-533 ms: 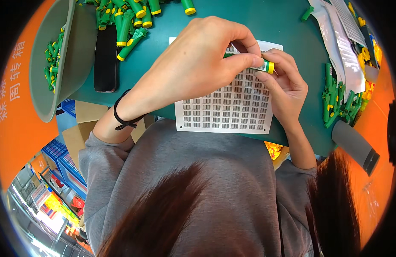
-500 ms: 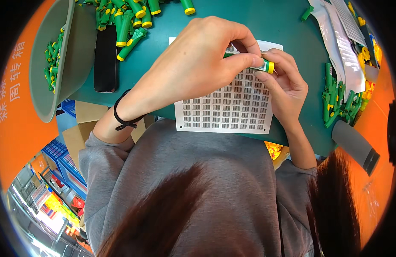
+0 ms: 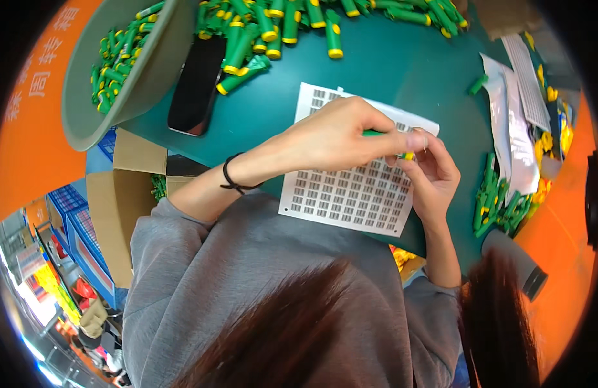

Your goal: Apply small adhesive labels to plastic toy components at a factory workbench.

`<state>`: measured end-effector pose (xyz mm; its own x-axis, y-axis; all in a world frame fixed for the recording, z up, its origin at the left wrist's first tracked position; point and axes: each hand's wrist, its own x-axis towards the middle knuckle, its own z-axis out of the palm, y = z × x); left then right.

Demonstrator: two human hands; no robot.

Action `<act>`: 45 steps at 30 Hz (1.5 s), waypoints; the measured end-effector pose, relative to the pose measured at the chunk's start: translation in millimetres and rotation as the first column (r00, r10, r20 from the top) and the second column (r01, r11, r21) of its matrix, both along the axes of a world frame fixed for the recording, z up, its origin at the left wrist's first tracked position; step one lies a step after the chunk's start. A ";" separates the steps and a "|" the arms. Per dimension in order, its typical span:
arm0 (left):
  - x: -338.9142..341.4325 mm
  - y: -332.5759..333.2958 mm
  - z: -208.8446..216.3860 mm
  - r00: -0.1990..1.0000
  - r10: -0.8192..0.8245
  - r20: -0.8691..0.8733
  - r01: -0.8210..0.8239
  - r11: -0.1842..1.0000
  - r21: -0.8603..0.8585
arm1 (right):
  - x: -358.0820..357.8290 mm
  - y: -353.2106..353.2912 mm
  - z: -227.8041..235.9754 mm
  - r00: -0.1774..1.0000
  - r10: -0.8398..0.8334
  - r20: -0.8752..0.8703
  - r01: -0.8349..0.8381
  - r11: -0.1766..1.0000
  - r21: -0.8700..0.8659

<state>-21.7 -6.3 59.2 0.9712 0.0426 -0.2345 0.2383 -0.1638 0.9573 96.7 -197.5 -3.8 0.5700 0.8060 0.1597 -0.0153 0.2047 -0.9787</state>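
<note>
A small green tube with a yellow end (image 3: pixel 408 156) is gripped between my two hands, mostly hidden by the fingers. My left hand (image 3: pixel 350 137) is closed on the tube from the left, its thumb and fingertips pressed near the yellow end. My right hand (image 3: pixel 436 173) pinches at that same end, thumb below and curled fingers above. Directly beneath both hands, a white sheet of small printed labels (image 3: pixel 341 214) lies at a slant on the green table (image 3: pixel 415 71). Whether a label is between the fingertips cannot be made out.
A grey-green basin (image 3: pixel 158 77) of similar tubes stands at the left, beside a black phone (image 3: pixel 195 87). More green tubes (image 3: pixel 273 26) are heaped at the far edge. White plastic bags (image 3: pixel 509 129), another tube pile (image 3: pixel 494 204) and a grey cylinder (image 3: pixel 513 262) line the right.
The view has shifted and turned, so the sheet now appears slanted and more of the far tubes show. My left thumb and fingers now cover more of the tube's yellow end.
</note>
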 end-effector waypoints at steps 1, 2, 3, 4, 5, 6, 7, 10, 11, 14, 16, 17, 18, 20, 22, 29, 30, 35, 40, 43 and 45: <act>-11.3 7.2 5.4 0.987 0.163 -0.005 -0.164 0.986 -0.012 | 6.2 7.4 3.2 0.991 0.067 0.116 -0.067 0.998 -0.005; -21.9 16.3 7.7 0.951 0.307 -0.015 -0.308 0.951 -0.022 | 11.5 17.5 9.7 0.990 0.071 0.121 -0.072 0.997 0.006; -32.7 39.2 5.9 0.877 0.362 0.316 -0.443 0.865 0.237 | 19.5 26.8 20.4 0.968 0.045 0.248 -0.020 0.995 -0.101; -59.2 68.5 8.7 0.723 0.298 0.623 -0.626 0.664 0.408 | 24.5 39.4 30.4 0.927 0.054 0.370 0.021 0.980 -0.197; -86.6 97.5 28.0 0.739 0.133 0.660 -0.673 0.196 0.714 | 32.5 53.4 31.9 0.916 0.047 0.397 0.071 0.959 -0.276; -110.0 104.7 51.3 0.406 0.703 0.584 -0.911 0.260 0.320 | 36.2 77.1 41.5 0.858 0.108 0.502 0.078 0.939 -0.336; -125.0 127.1 53.5 0.321 0.574 0.754 -0.920 0.001 0.392 | 38.5 100.1 45.9 0.786 0.160 0.597 0.113 0.912 -0.395; -121.0 141.7 48.1 0.352 0.226 0.908 -0.877 -0.260 0.404 | 37.2 152.8 31.6 0.621 0.195 0.759 0.239 0.876 -0.420; -97.2 138.3 36.0 0.430 0.049 0.902 -0.870 -0.246 0.428 | 44.7 158.8 14.3 0.550 0.206 0.809 0.305 0.853 -0.424; -63.0 68.2 -4.4 0.703 0.160 0.693 -0.688 0.401 0.605 | 51.4 175.8 3.2 0.485 0.270 0.832 0.330 0.824 -0.460; -46.4 44.8 -29.6 0.782 0.126 0.610 -0.581 0.502 0.641 | 55.4 171.7 3.2 0.500 0.295 0.814 0.333 0.803 -0.495; -41.7 41.8 -40.3 0.800 0.097 0.592 -0.553 0.500 0.666 | 63.0 164.2 3.2 0.502 0.250 0.828 0.327 0.831 -0.450; -38.6 42.7 -49.5 0.818 0.071 0.571 -0.526 0.493 0.693 | 68.9 160.5 4.9 0.505 0.207 0.838 0.316 0.859 -0.402; -37.5 47.6 -60.2 0.803 0.055 0.594 -0.543 0.480 0.689 | 68.8 137.9 13.5 0.520 0.197 0.831 0.288 0.875 -0.388; -36.6 49.6 -67.1 0.788 0.043 0.614 -0.560 0.463 0.687 | 59.4 111.6 22.5 0.890 0.065 0.450 0.105 0.934 -0.343; -28.9 46.1 -72.5 0.794 0.060 0.606 -0.564 0.445 0.695 | 31.2 13.8 2.0 0.964 -0.006 -0.265 -0.050 0.978 -0.203; -30.2 45.8 -71.9 0.807 0.050 0.589 -0.547 0.442 0.711 | 27.4 6.9 -4.2 0.965 0.026 -0.262 -0.076 0.981 -0.181; -26.2 45.5 -67.9 0.810 -0.068 0.583 -0.514 0.397 0.761 | 17.6 -0.4 -22.0 0.967 -0.014 -0.256 -0.032 0.984 -0.174; -19.8 38.1 -31.1 0.762 -0.030 0.647 -0.545 0.510 0.666 | 13.1 5.9 -21.8 0.990 -0.041 -0.134 0.027 0.994 -0.104; -9.9 19.0 -6.2 0.831 0.052 0.554 -0.414 0.724 0.552 | 11.1 0.8 -17.8 0.992 -0.005 -0.122 -0.010 0.993 -0.121; -5.5 8.6 -5.3 0.860 0.080 0.503 -0.341 0.824 0.452 | 5.8 0.7 -14.4 0.991 -0.016 -0.135 0.003 0.996 -0.095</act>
<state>-27.1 2.3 53.9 0.9099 0.2440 0.3355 -0.1016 -0.6530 0.7505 102.5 -196.7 -18.2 0.5891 0.8080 0.0047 -0.1470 0.1128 -0.9827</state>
